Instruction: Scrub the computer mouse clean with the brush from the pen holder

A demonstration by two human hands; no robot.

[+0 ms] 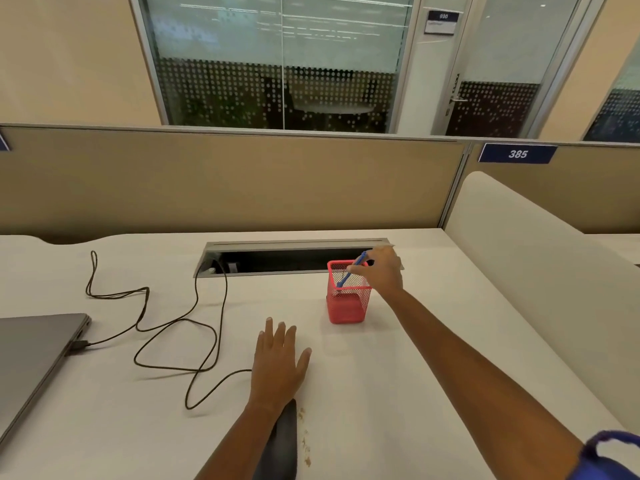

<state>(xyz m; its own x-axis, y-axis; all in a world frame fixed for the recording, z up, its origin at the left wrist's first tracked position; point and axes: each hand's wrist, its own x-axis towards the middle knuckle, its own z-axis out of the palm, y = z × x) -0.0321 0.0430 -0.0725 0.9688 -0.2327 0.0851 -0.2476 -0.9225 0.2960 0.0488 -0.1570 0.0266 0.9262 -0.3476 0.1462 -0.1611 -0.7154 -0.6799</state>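
While the right hand (pixel 379 270) pinches the blue brush (pixel 351 270) by its upper handle, the brush leans with its lower end inside the red mesh holder (pixel 347 301), which stands upright near the worktop's (pixel 398 375) back edge, just before the open cable tray (pixel 294 259). Nearer the front edge the left hand (pixel 278 363) lies flat, fingers spread, holding nothing. A dark shape (pixel 285 441) under that wrist may be the mouse; I cannot tell. Brown crumbs (pixel 305 441) lie just beside it. At the left edge sits a closed laptop (pixel 34 351), its cable (pixel 173 327) looping across the worktop.
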